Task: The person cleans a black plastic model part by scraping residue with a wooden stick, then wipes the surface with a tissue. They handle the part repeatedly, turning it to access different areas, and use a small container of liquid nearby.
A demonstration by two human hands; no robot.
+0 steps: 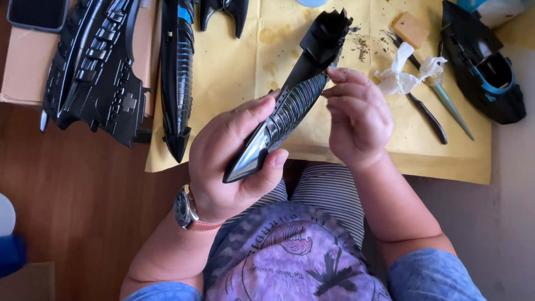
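A dark-screened phone (38, 14) lies on a brown cardboard box (25, 67), top left.

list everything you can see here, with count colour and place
ribbed model part: 1, glossy black, held over the paper
large model pieces: 2, black, far left, one on a cardboard box
long model piece: 1, black with blue, paper's left edge
cockpit piece: 1, black with blue, right
paper sheet: 1, yellow, on the floor
tissue: 1, white, upper right
tools: 2, dark and green-grey, right
sanding block: 1, tan, top
wristwatch: 1, dark, left wrist
left hand: grips part
right hand: fingers at part
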